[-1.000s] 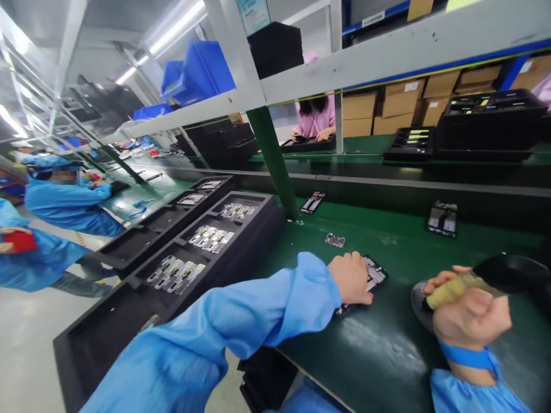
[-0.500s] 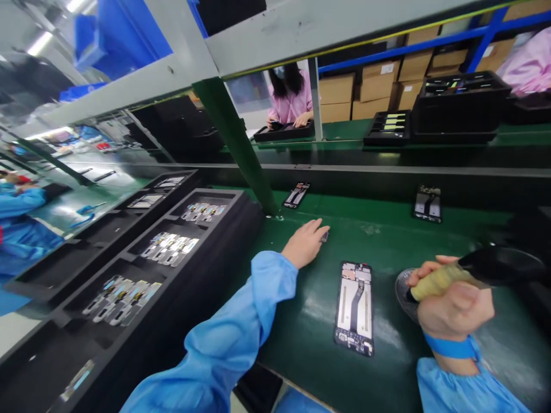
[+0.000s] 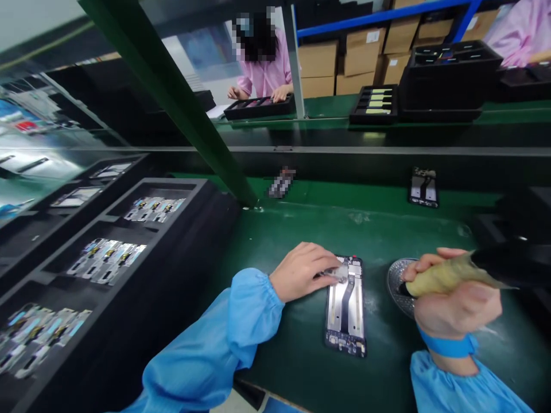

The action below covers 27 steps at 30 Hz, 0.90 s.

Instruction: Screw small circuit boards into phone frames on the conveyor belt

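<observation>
On the green bench (image 3: 301,355), to our left, we see black trays (image 3: 107,229) holding rows of small boards (image 3: 107,261). An open phone chassis (image 3: 346,307) lies flat before us, inner side up. Our left hand (image 3: 301,269) rests at its top-left corner, fingertips (image 3: 331,274) pinching what appears to be a small board against the frame; blur prevents certainty. Our right hand (image 3: 456,304) is clenched around a tape-wrapped powered driver (image 3: 447,275), poised beside a round screw dish (image 3: 398,281) and well clear of the chassis. We judge the part to be seating, with fastening not yet begun.
</observation>
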{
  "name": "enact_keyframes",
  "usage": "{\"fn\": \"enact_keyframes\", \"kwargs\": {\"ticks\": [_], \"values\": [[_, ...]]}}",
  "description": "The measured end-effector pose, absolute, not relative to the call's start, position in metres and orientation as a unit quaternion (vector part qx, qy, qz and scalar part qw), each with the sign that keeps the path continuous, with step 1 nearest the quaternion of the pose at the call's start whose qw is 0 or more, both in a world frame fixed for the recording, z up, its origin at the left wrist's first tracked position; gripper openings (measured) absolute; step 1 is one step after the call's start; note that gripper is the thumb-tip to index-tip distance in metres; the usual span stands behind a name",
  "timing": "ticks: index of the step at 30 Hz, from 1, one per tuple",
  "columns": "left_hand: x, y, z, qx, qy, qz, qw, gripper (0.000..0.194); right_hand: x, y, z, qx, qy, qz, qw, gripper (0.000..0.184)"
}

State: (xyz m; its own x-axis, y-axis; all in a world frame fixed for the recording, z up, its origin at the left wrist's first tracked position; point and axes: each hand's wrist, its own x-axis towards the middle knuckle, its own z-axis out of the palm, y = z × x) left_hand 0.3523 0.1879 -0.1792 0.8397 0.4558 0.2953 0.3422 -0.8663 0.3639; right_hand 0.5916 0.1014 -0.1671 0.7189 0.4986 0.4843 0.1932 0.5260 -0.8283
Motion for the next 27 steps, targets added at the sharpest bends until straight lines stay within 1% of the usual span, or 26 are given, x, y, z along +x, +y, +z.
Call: {"fn": "enact_keyframes", "kwargs": {"ticks": [2, 6, 10, 13, 17, 23, 27], "values": [[0.357, 0.182, -0.178, 0.955, 0.202, 0.164, 0.145, 0.037, 0.592, 0.101, -0.168, -0.479, -0.37, 0.092, 0.791, 0.057], [0.37, 0.176, -0.181, 0.956, 0.232, 0.132, 0.124, 0.05, 0.593, 0.101, -0.169, -0.486, -0.373, 0.076, 0.787, 0.058], [0.376, 0.175, -0.184, 0.961, 0.228, 0.121, 0.1, 0.048, 0.593, 0.101, -0.168, -0.482, -0.379, 0.071, 0.787, 0.056], [0.375, 0.174, -0.184, 0.96, 0.233, 0.117, 0.106, 0.045, 0.592, 0.1, -0.167, -0.48, -0.38, 0.072, 0.787, 0.054], [0.376, 0.172, -0.183, 0.958, 0.244, 0.103, 0.108, 0.047, 0.592, 0.1, -0.166, -0.472, -0.371, 0.099, 0.794, 0.052], [0.376, 0.171, -0.186, 0.952, 0.253, 0.11, 0.136, 0.056, 0.593, 0.101, -0.166, -0.475, -0.362, 0.104, 0.796, 0.052], [0.366, 0.173, -0.179, 0.943, 0.252, 0.123, 0.179, 0.065, 0.592, 0.101, -0.164, -0.471, -0.35, 0.113, 0.802, 0.051]]}}
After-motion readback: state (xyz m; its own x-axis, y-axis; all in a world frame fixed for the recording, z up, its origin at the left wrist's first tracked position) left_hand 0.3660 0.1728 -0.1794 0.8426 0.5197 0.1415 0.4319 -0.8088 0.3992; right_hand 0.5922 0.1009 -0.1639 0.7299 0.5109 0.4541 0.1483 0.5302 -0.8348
